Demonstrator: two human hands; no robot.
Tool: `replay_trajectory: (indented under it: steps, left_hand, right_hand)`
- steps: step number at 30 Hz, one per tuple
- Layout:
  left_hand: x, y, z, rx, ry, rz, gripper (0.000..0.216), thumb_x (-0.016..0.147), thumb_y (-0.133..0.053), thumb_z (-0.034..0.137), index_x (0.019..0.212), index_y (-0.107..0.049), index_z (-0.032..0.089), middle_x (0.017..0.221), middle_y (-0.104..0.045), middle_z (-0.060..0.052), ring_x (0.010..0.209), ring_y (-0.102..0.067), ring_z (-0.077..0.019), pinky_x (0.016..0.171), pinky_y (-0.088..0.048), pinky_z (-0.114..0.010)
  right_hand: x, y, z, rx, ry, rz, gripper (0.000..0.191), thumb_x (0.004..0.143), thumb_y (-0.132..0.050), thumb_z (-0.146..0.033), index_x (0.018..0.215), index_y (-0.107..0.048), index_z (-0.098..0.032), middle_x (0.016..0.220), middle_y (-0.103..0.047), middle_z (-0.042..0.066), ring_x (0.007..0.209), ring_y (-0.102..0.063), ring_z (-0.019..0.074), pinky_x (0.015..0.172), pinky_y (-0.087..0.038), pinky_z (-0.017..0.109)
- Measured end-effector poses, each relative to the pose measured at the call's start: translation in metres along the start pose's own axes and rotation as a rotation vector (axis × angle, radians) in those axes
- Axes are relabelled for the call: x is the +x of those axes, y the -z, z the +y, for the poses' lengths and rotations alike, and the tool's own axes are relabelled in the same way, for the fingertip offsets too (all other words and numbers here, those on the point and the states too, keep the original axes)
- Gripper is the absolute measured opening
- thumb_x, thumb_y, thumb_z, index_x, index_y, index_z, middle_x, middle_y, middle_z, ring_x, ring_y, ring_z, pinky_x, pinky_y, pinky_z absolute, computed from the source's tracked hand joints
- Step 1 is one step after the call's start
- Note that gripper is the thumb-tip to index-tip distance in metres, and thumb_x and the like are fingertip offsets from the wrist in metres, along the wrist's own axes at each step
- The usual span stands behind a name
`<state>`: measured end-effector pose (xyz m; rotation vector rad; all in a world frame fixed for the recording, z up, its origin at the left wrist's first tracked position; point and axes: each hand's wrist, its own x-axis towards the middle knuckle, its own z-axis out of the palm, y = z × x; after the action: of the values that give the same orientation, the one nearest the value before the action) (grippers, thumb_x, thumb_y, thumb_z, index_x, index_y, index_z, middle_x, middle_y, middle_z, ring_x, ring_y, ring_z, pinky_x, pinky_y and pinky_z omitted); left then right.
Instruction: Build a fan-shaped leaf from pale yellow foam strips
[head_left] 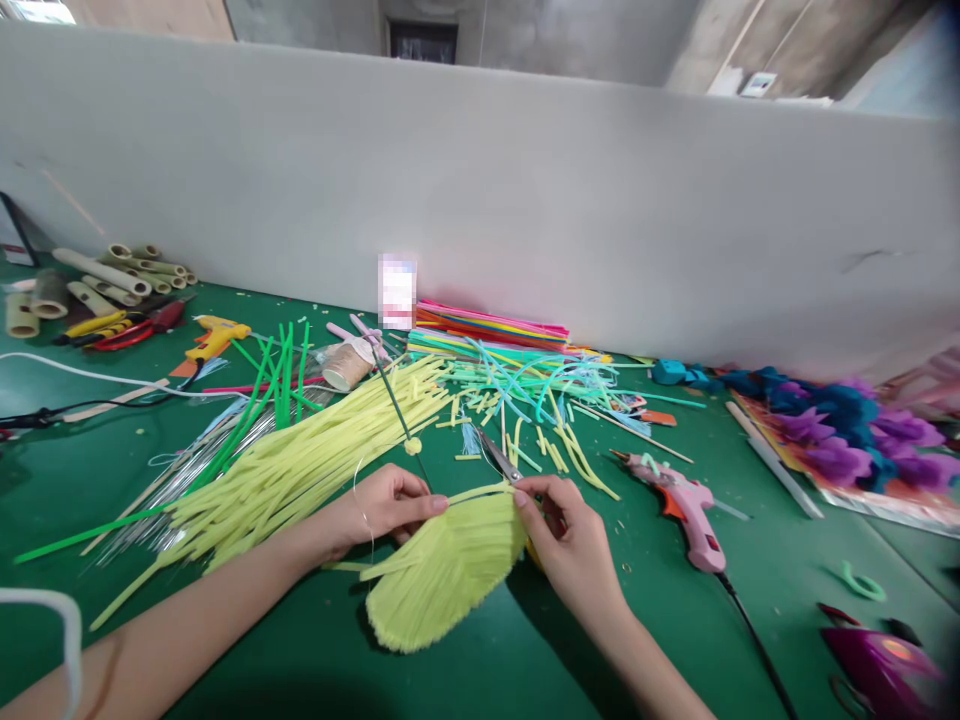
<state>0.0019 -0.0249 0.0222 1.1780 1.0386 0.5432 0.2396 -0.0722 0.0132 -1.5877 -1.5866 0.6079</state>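
My left hand (386, 505) is closed in a pinch on the upper end of a fan-shaped bundle of yellow-green pipe cleaners (442, 570), together with a thin dark green stem (394, 405) that points away from me and carries a small yellow ball. My right hand (571, 535) grips the bundle's right edge, with scissors (501, 462) whose blades stick out just above the fingers. The bundle lies low over the green table (315, 660).
A large heap of yellow pipe cleaners (300, 460) lies left of my hands, with green ones (274, 390) behind. A pink glue gun (686, 510) lies to the right, a yellow glue gun (214, 338) far left. Coloured sticks (491, 328), a tape roll (346, 365), cardboard tubes (112, 275) and purple-blue fluffy pieces (847, 430) line the white partition.
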Motion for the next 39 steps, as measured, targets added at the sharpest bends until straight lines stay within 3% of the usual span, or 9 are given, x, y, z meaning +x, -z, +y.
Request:
replay_trajectory:
  steps: [6,12,17,20,22,24,28,32,39]
  left_hand:
    - [0.01,0.006,-0.011,0.038,0.075,-0.131,0.041,0.063,-0.079,0.052,0.07,-0.07,0.012,0.055,-0.065,0.0,0.051,-0.059,-0.0129,0.051,-0.048,-0.022]
    - [0.01,0.004,-0.011,0.045,0.062,-0.152,0.045,0.062,-0.079,0.053,0.075,-0.071,0.011,0.062,-0.069,-0.001,0.055,-0.06,-0.0129,0.053,-0.048,-0.022]
    - [0.007,0.002,-0.006,0.015,0.015,-0.136,0.043,0.062,-0.08,0.052,0.072,-0.069,0.012,0.058,-0.065,0.001,0.052,-0.056,-0.0104,0.052,-0.046,-0.021]
    - [0.007,0.002,-0.006,0.004,-0.033,-0.14,0.04,0.065,-0.079,0.05,0.072,-0.069,0.011,0.058,-0.064,0.002,0.052,-0.054,-0.0093,0.052,-0.045,-0.02]
    - [0.007,0.002,-0.007,0.008,-0.056,-0.155,0.04,0.066,-0.078,0.049,0.071,-0.068,0.011,0.056,-0.062,0.002,0.051,-0.052,-0.0087,0.051,-0.043,-0.019]
    - [0.006,0.002,-0.007,0.022,-0.074,-0.185,0.039,0.067,-0.078,0.049,0.07,-0.067,0.011,0.055,-0.061,0.002,0.051,-0.051,-0.0085,0.05,-0.042,-0.019]
    - [0.004,0.0,-0.007,0.032,-0.091,-0.245,0.037,0.07,-0.077,0.046,0.072,-0.068,0.01,0.057,-0.061,0.002,0.052,-0.05,-0.0081,0.051,-0.041,-0.018]
    - [0.003,-0.003,-0.005,0.018,-0.09,-0.256,0.037,0.069,-0.077,0.047,0.07,-0.068,0.01,0.054,-0.058,0.002,0.049,-0.047,-0.0075,0.049,-0.04,-0.018]
    - [0.003,-0.004,-0.007,0.01,-0.081,-0.238,0.035,0.07,-0.077,0.044,0.073,-0.069,0.01,0.054,-0.058,0.002,0.049,-0.047,-0.0076,0.048,-0.04,-0.018]
  right_hand:
    - [0.001,0.001,0.002,-0.03,0.021,0.002,0.022,0.091,-0.054,-0.041,0.092,-0.066,-0.023,0.082,-0.061,0.004,0.071,-0.052,0.0199,0.059,-0.039,0.029]
    - [0.002,0.001,0.002,-0.025,0.008,0.021,0.023,0.09,-0.055,-0.043,0.096,-0.066,-0.024,0.081,-0.059,0.004,0.07,-0.05,0.0195,0.059,-0.039,0.03]
    - [0.0,-0.005,0.001,0.149,-0.094,0.145,0.038,0.085,-0.062,-0.047,0.114,-0.052,-0.024,0.085,-0.052,0.001,0.063,-0.048,0.015,0.055,-0.042,0.028]
    - [0.0,-0.008,-0.001,0.371,-0.197,0.184,0.045,0.077,-0.071,-0.049,0.107,-0.047,-0.025,0.081,-0.052,-0.002,0.064,-0.051,0.0139,0.057,-0.044,0.026]
    - [0.001,-0.007,-0.006,0.55,-0.258,0.133,0.044,0.073,-0.074,-0.05,0.098,-0.048,-0.025,0.081,-0.056,-0.002,0.068,-0.055,0.0137,0.06,-0.045,0.024]
    - [0.002,-0.004,-0.012,0.676,-0.339,-0.011,0.041,0.072,-0.075,-0.052,0.092,-0.053,-0.022,0.08,-0.06,-0.001,0.069,-0.057,0.0136,0.061,-0.045,0.023]
    - [0.0,0.0,-0.023,0.748,-0.49,-0.272,0.041,0.069,-0.077,-0.052,0.089,-0.066,-0.019,0.075,-0.065,0.0,0.066,-0.06,0.0142,0.061,-0.045,0.023]
    - [-0.001,0.0,-0.026,0.748,-0.528,-0.268,0.043,0.063,-0.082,-0.05,0.09,-0.071,-0.019,0.081,-0.069,0.002,0.07,-0.063,0.0154,0.064,-0.047,0.024]
    - [0.0,0.003,-0.026,0.823,-0.579,-0.333,0.051,0.067,-0.081,-0.047,0.107,-0.071,-0.017,0.082,-0.072,0.005,0.074,-0.065,0.0171,0.069,-0.047,0.026]
